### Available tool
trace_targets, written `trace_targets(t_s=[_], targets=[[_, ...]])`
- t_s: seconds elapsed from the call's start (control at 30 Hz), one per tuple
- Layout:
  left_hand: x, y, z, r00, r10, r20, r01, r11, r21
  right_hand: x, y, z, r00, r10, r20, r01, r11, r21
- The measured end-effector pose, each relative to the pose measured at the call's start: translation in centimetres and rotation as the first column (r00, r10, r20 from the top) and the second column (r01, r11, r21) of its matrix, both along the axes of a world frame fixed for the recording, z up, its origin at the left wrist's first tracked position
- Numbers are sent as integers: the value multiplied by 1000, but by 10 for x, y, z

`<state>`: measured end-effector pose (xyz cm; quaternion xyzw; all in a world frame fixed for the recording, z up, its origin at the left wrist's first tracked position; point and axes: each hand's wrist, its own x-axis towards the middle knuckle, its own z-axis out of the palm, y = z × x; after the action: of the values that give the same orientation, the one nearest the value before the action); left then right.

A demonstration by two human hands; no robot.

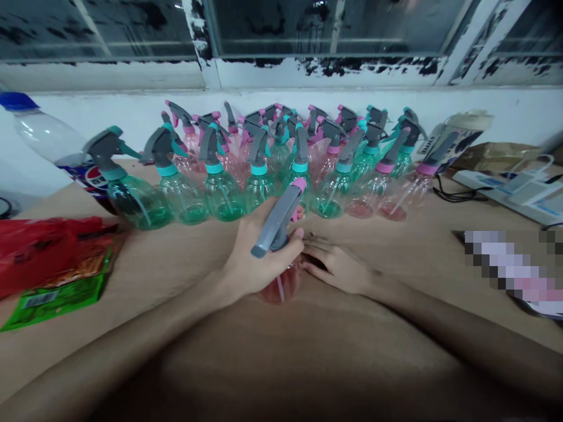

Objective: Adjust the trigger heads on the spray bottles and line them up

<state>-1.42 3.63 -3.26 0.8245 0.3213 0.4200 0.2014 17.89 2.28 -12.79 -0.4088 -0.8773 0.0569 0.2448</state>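
Upright in front of me on the table stands a pink spray bottle with a grey trigger head and pink nozzle. My left hand is wrapped around its neck and upper body, hiding much of it. Beside the bottle, my right hand rests low over the table with its fingers stretched toward the bottle; whether the fingertips touch it is hidden. Just beyond my hands runs a front row of spray bottles, including a green one and a pink one, with coloured liquid inside.
More spray bottles crowd behind, near the wall. At left are a cola bottle, a red plastic bag and a green packet. At right stand a carton, a white power strip and a blurred-out flat object.
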Motion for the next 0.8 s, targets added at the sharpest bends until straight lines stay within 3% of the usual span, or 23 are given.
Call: trace_targets(t_s=[0.23, 0.5, 0.8], targets=[[0, -5, 11, 1000, -28, -15, 27, 999, -27, -1, 0, 2, 1000, 6, 12, -5, 1000, -20], [0, -1, -4, 999, 27, -21, -28, 998, -63, -1, -1, 2, 1000, 11, -3, -11, 1000, -6], [0, -2, -3, 1000, 3, -1, -3, 997, -71, -1, 0, 2, 1000, 11, -1, -11, 1000, 1]])
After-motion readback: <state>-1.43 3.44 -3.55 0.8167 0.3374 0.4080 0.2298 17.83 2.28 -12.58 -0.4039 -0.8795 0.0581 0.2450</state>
